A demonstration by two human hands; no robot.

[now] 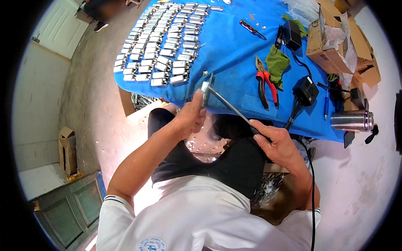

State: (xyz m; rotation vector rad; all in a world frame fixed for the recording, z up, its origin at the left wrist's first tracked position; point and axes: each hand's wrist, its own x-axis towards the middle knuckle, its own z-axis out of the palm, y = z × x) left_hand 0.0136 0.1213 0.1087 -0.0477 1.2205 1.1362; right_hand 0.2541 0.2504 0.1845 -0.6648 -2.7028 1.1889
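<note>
Pale wall [37, 98], white door [63, 29], grey floor [86, 71].

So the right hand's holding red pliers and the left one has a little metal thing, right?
No, the head view shows the right hand holding a long-shafted tool; the red pliers lie on the blue cloth. The left hand does have a little metal thing.

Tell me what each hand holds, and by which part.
Right hand: a metal-shafted tool, by its dark handle. Left hand: a small silvery piece, by its near end.
</note>
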